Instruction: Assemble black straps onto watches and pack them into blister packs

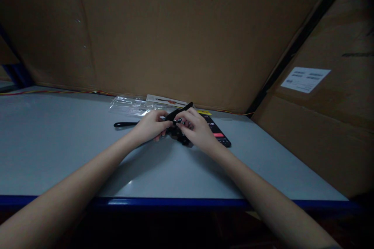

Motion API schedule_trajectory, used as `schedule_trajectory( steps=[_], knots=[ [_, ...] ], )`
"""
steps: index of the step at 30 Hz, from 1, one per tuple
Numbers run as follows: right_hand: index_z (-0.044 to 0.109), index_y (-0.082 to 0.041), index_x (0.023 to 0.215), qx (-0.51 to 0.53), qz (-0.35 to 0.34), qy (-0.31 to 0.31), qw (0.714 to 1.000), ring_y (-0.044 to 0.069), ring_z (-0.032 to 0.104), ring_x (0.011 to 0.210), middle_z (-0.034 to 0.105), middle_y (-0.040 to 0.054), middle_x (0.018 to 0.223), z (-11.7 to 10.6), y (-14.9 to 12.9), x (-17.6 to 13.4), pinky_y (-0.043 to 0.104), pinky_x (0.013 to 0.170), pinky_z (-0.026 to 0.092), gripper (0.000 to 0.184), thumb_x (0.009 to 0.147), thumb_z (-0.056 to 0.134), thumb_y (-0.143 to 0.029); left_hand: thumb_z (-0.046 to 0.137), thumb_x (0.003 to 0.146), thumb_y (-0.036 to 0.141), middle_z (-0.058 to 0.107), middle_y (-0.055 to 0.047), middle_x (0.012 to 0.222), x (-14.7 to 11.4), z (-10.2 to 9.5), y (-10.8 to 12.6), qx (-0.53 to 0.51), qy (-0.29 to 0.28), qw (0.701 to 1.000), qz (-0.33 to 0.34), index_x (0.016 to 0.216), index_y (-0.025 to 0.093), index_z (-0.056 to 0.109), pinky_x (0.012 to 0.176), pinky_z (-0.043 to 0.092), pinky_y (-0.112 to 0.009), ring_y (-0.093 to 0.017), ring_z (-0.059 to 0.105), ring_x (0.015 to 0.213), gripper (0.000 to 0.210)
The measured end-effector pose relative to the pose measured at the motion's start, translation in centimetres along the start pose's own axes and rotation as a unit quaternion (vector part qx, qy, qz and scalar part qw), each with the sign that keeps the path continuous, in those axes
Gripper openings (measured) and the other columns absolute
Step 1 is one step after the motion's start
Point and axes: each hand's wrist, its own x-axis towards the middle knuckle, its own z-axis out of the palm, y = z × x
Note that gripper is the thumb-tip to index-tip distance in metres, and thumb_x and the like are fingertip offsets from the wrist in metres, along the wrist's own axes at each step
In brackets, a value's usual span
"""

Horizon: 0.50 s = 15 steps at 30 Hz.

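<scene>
My left hand (152, 125) is closed, thumb and fingers pinching a dark object (171, 116) with a flat black part that slants up to the right. My right hand (194, 126) meets it from the other side, its fingertips pinched on a small black piece (175, 121) of the same object. Further dark, lumpy parts (182, 139) show just below the fingers; their kind is too dim to make out. A slim black handle (125, 124) lies left of my left hand, its right end hidden behind that hand.
Clear plastic packaging (127, 105) and a printed card (166, 100) lie behind my hands. A phone (223, 140) with a lit screen is right of them. Cardboard walls (175, 39) rise behind and at right. Thin wires (58, 92) run along the back; a blue edge (175, 203) bounds the table front.
</scene>
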Motion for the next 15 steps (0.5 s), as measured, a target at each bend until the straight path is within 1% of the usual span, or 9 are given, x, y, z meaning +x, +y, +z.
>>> schedule_trajectory(
  steps=[3, 7, 9, 11, 13, 15],
  knots=[
    [0.058, -0.021, 0.086, -0.013, -0.008, -0.017, 1.000, 0.012, 0.050, 0.070, 0.047, 0.0003, 0.083, 0.01, -0.07, -0.09, 0.023, 0.062, 0.039, 0.012, 0.081, 0.050, -0.013, 0.053, 0.081, 0.022, 0.050, 0.005, 0.046, -0.11, 0.07, 0.29, 0.005, -0.008, 1.000, -0.006, 0.094, 0.012, 0.057, 0.032, 0.030, -0.017, -0.006, 0.042, 0.030, 0.017],
    [0.055, -0.021, 0.089, -0.010, -0.004, -0.034, 0.999, 0.013, 0.052, 0.073, 0.050, 0.0000, 0.082, 0.07, -0.46, -0.12, 0.024, 0.063, 0.039, 0.009, 0.083, 0.051, -0.017, 0.052, 0.082, 0.022, 0.051, 0.005, 0.047, -0.03, 0.08, 0.20, 0.009, -0.005, 1.000, -0.012, 0.097, 0.012, 0.056, 0.032, 0.030, -0.017, -0.007, 0.043, 0.031, 0.019],
    [0.053, -0.020, 0.085, -0.009, -0.003, -0.025, 1.000, 0.014, 0.053, 0.073, 0.052, 0.0003, 0.081, 0.12, -0.52, -0.08, 0.024, 0.064, 0.039, 0.002, 0.083, 0.052, -0.020, 0.052, 0.082, 0.022, 0.050, 0.005, 0.047, 0.02, 0.11, 0.05, 0.013, -0.003, 1.000, -0.010, 0.096, 0.012, 0.056, 0.032, 0.030, -0.017, -0.007, 0.043, 0.031, 0.018],
    [0.052, -0.020, 0.081, -0.025, -0.007, -0.005, 1.000, 0.015, 0.053, 0.073, 0.054, 0.0011, 0.079, 0.16, -0.41, -0.02, 0.026, 0.065, 0.039, 0.004, 0.084, 0.051, -0.021, 0.052, 0.082, 0.023, 0.050, 0.005, 0.047, 0.04, 0.19, -0.12, 0.018, -0.004, 1.000, -0.006, 0.093, 0.012, 0.056, 0.031, 0.030, -0.018, -0.007, 0.042, 0.030, 0.016],
    [0.051, -0.019, 0.084, -0.048, -0.012, 0.009, 0.999, 0.016, 0.053, 0.075, 0.056, 0.0022, 0.079, 0.15, -0.22, 0.02, 0.028, 0.068, 0.040, 0.001, 0.083, 0.051, -0.018, 0.051, 0.082, 0.024, 0.050, 0.005, 0.048, 0.06, 0.31, -0.28, 0.020, -0.007, 1.000, -0.004, 0.091, 0.013, 0.055, 0.031, 0.030, -0.018, -0.007, 0.042, 0.030, 0.015],
    [0.051, -0.018, 0.094, -0.064, -0.025, 0.008, 0.998, 0.018, 0.054, 0.078, 0.058, 0.0037, 0.083, 0.09, -0.06, 0.04, 0.030, 0.071, 0.041, 0.013, 0.081, 0.051, -0.014, 0.051, 0.082, 0.023, 0.050, 0.005, 0.048, 0.10, 0.41, -0.45, 0.019, -0.010, 1.000, -0.003, 0.091, 0.013, 0.055, 0.031, 0.030, -0.018, -0.007, 0.043, 0.030, 0.014]
  ],
)
